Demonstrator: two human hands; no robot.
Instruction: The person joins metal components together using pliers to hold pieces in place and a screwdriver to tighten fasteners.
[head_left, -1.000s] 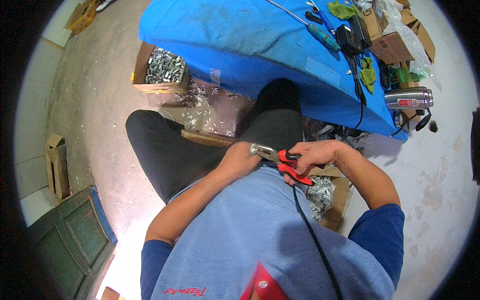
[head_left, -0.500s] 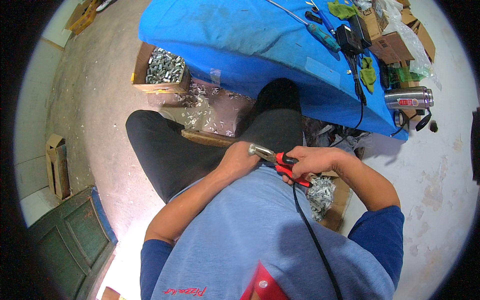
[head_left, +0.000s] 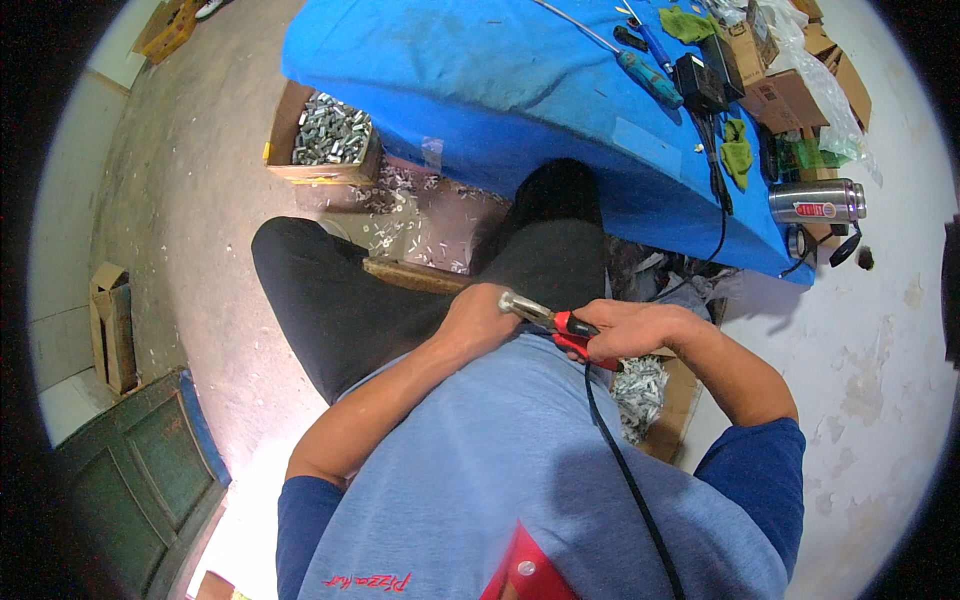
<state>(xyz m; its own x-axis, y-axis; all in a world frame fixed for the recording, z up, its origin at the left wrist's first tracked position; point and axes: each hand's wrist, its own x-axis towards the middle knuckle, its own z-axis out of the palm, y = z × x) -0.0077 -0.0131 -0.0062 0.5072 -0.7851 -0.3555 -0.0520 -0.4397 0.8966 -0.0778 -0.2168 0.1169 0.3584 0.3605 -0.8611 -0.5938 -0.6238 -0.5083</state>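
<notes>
Low over my lap, my right hand (head_left: 640,328) is wrapped round the red and black handles of a pair of pliers (head_left: 532,311). The metal jaws point left, right up against my left hand (head_left: 478,318). That hand is closed, its fingertips turned down and out of sight by the jaw tips. Whatever small thing it may pinch there cannot be made out. A black cord (head_left: 630,468) runs down over my light blue shirt from just below the pliers.
A blue-covered table (head_left: 450,90) stands ahead, bearing a screwdriver (head_left: 650,79), a black adapter (head_left: 700,85) and a steel flask (head_left: 815,201) at its right edge. A carton (head_left: 325,172) of small metal parts sits at left. Another box (head_left: 672,420) with pale pieces is beside my right side.
My right hand has squeezed the pliers' handles closer together, and its fingers now cover more of them. My left hand stays in nearly the same place at the jaws.
</notes>
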